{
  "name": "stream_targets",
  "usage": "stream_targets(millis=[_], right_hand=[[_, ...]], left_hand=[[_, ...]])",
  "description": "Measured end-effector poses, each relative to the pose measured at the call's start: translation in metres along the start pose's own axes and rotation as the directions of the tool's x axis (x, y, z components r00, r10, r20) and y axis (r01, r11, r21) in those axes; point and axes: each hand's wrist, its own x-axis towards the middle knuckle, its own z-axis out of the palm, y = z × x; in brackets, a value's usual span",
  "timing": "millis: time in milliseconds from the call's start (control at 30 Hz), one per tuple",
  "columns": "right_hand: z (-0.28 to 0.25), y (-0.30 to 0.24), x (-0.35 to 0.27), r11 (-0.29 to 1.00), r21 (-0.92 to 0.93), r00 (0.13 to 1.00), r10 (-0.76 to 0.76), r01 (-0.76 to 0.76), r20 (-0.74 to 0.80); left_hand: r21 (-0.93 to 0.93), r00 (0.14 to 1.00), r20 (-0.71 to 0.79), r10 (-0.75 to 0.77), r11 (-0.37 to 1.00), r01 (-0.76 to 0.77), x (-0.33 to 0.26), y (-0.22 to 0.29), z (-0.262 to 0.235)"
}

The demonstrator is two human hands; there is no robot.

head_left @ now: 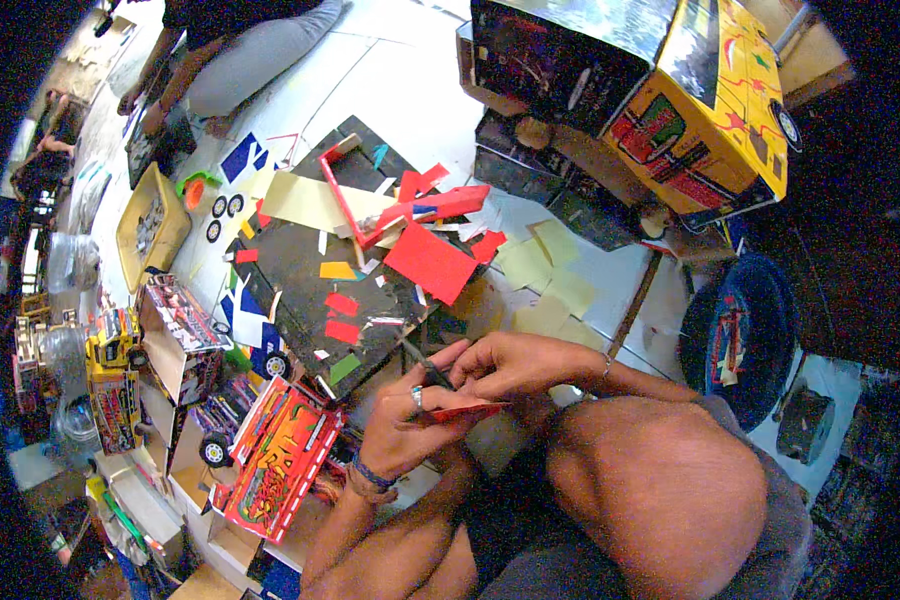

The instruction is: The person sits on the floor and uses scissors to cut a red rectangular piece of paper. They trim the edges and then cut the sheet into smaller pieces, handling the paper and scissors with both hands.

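My left hand, wearing a ring and a wrist band, is closed around a small flat red piece above my lap. My right hand meets it, fingers bent in a pinch. A slim dark tool shows between the two hands, its end at the right fingertips; its kind is too small to tell. Just beyond my hands lies a dark work board, strewn with colored scraps. On it rest a red rectangular sheet, a pale strip and a red angled frame.
A red toy truck body stands at left, with small toy trucks behind. A yellow tray sits farther off, near another person. A large yellow model vehicle stands far right, above a blue basin.
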Motion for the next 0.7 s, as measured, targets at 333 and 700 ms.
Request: stream_targets(millis=[333,700], right_hand=[[-0.028,0.06,-0.027,0.492,-0.846,0.943,-0.131,-0.206,-0.306],[-0.035,0.04,-0.034,0.791,-0.59,0.942,-0.051,-0.164,-0.33]], left_hand=[[-0.44,0.8,-0.489,-0.347,0.89,0.117,0.0,0.009,0.001],[-0.446,0.887,-0.388,-0.253,0.893,0.059,0.002,0.019,0.006]])
